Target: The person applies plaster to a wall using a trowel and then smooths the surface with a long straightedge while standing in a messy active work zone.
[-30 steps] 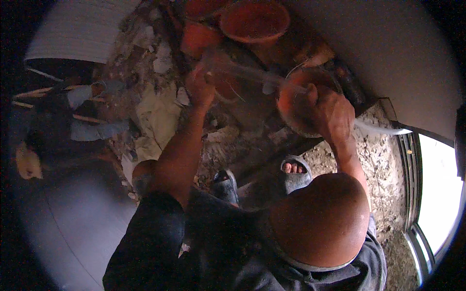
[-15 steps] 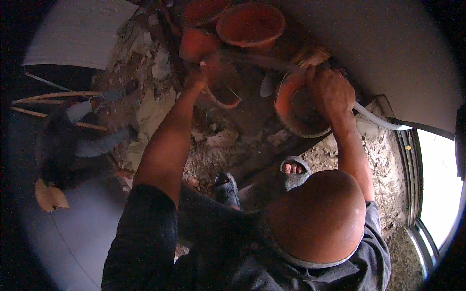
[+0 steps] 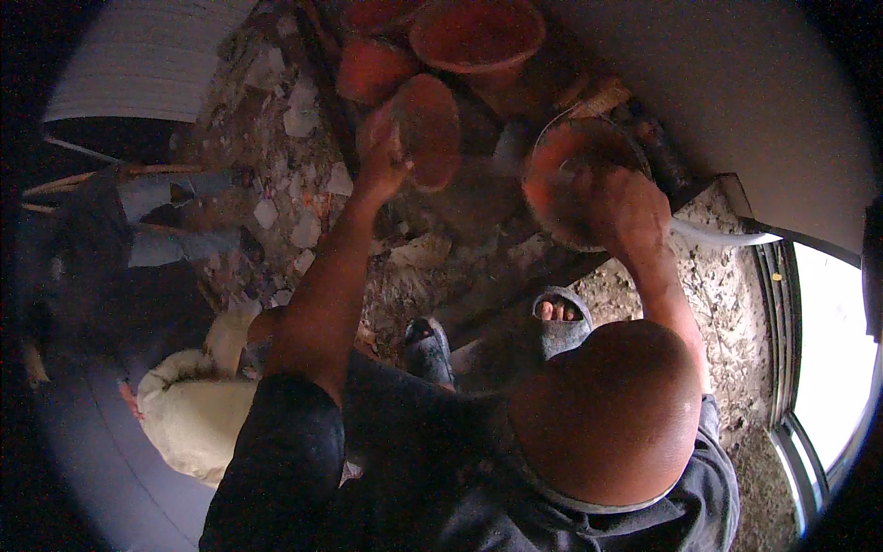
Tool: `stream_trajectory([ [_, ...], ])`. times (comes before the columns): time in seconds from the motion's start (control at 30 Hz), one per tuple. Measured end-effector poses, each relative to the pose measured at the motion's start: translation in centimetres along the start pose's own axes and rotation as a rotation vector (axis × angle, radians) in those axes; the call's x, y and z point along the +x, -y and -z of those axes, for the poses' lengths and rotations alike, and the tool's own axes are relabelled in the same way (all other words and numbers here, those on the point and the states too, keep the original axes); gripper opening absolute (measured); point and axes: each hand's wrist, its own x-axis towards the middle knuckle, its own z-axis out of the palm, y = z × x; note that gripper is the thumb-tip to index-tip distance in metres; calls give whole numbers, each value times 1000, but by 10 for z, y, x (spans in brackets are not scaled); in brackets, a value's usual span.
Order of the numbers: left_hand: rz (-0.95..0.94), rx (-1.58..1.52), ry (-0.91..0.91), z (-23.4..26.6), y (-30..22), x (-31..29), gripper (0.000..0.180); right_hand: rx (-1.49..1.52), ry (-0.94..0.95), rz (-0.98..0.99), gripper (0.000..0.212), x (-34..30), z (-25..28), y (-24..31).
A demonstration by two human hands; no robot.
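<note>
My left hand (image 3: 388, 164) grips a small reddish bucket (image 3: 432, 133), tipped on its side with a round face turned to the right. To the right stands a larger reddish bucket (image 3: 552, 198) with a thin wire handle and a dirty inside. My right hand (image 3: 635, 207) reaches over its right side, fingers curled and partly hidden. A white hose (image 3: 722, 232) runs from the window side to my right hand, which seems closed around it; the hose's end is hidden.
More reddish buckets (image 3: 478, 35) stand at the back. Rubble (image 3: 299, 110) covers the ground on the left. A person in jeans (image 3: 179, 248) is there, near a pale yellow cloth-like shape (image 3: 198, 419). A wall (image 3: 727, 83) and a bright window (image 3: 832, 340) bound the right.
The small bucket in my left hand has turned and risen into clearer view. My right hand has dropped lower over the larger bucket. A pale yellow shape has come in at the lower left.
</note>
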Motion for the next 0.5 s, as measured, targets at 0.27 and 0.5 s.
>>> stream_trajectory([
  [0.27,753,-210,-41,1,-66,-8,61,-67,-53,-2,37,-5,-10,1],
  [0.5,707,-263,-289,7,-63,-14,46,229,-24,-300,48,29,50,7],
])
